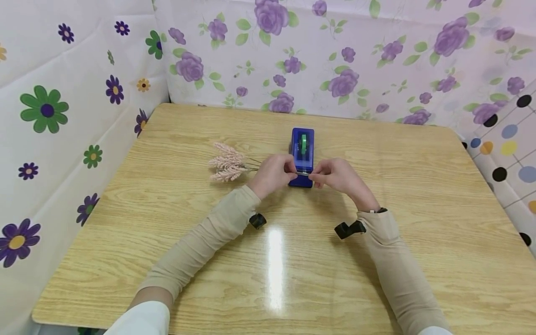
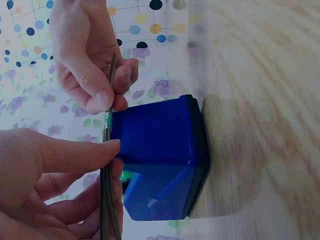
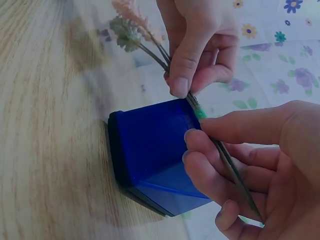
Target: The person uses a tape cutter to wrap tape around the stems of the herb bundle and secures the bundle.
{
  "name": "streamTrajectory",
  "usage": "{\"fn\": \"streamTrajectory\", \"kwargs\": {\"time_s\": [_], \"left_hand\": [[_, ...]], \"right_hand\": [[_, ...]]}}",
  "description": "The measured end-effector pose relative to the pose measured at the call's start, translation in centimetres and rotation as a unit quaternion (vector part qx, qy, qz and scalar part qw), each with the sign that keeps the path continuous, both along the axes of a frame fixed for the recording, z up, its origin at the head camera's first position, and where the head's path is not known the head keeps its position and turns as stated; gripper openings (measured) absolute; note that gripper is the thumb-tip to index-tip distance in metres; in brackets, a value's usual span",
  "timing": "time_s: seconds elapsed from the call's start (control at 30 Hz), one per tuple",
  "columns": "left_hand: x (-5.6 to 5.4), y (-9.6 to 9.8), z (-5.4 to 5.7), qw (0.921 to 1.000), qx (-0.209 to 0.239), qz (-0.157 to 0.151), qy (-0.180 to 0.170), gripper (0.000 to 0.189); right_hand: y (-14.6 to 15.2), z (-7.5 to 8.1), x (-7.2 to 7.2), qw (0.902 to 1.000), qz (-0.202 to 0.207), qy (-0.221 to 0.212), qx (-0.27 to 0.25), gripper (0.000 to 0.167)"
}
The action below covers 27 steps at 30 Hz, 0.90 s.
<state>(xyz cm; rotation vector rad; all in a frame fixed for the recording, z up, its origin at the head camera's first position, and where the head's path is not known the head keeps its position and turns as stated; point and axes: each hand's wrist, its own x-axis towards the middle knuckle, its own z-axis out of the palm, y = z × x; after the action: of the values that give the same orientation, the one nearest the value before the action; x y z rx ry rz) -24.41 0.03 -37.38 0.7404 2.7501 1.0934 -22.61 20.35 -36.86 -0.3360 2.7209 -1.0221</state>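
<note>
Several pink artificial wheat-ear flowers (image 1: 228, 164) point to the left, their thin stems (image 2: 107, 200) bundled together. My left hand (image 1: 272, 174) pinches the stems between thumb and fingers. On the other end of the bundle, my right hand (image 1: 338, 176) pinches the stem tips with thumb and fingertips. Between the two hands a glossy green strip of tape (image 3: 201, 113) shows on the stems. The blue tape dispenser (image 1: 301, 180) stands on the table just beyond and under the stems, with a green tape roll (image 1: 304, 144) inside. The fingers hide part of the stems.
The wooden table (image 1: 209, 279) carries the dispenser, with flower-printed cloth (image 1: 310, 56) hanging behind it and at the left. A dotted cloth (image 1: 508, 153) hangs at the right. Black wrist camera mounts (image 1: 349, 229) stick out below both sleeves.
</note>
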Motion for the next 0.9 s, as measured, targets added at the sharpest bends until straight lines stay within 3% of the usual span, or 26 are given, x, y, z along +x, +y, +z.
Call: {"fn": "streamTrajectory", "kwargs": {"time_s": [0.37, 0.6, 0.9], "left_hand": [[-0.4, -0.1, -0.3, 0.9999, 0.006, -0.007, -0.010, 0.018], [-0.4, 0.0, -0.4, 0.9999, 0.001, -0.012, -0.005, 0.018], [-0.5, 0.0, -0.9, 0.9998, 0.012, -0.014, -0.004, 0.017]], "right_hand": [[0.5, -0.4, -0.5, 0.9975, -0.006, -0.048, -0.052, 0.033], [-0.1, -0.5, -0.3, 0.9998, -0.014, 0.013, -0.005, 0.027], [-0.9, -0.6, 0.0, 0.9955, -0.018, 0.083, 0.043, 0.023]]}}
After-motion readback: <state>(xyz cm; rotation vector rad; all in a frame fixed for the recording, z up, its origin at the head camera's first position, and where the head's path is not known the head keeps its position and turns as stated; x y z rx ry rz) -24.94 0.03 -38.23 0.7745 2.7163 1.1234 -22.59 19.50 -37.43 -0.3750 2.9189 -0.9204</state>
